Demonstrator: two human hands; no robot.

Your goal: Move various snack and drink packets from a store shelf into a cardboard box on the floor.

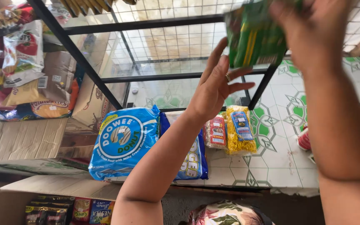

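1. Green and yellow plastic snack packet [255,35] was up high at the top of the view, level with the upper bar of the black metal wire-grid shelf rack [146,23], in front of its right-hand post.
2. Right hand [313,31] had its grip clenched on the packet's right edge from above; the packet was motion-blurred, so the exact finger placement could not be told.
3. Left hand [217,85] was spread, grip released, fingertips just at the packet's lower left corner. Touching or only near: could not tell. A ring showed on one finger.
4. My read on handling: a thin, crinkly pack held by one edge would tend to fold or swing. Flat support from the left palm under the lower edge looked like the way to keep it square.
5. Edges: the rack's diagonal front bar and horizontal bars crossed close behind both hands; the right post sat right behind the packet.
6. Open room: the wire tiers behind the hands looked bare, with patterned green and white floor tiles [280,125] showing through.
7. Below the forearms lay a large blue donut bag [123,141] and two yellow noodle packs [232,131], well apart from the hands.
8. To the left were stacked snack bags [21,62] and flattened cardboard [30,139], plus an open cardboard box of sachets [69,210] at lower left.
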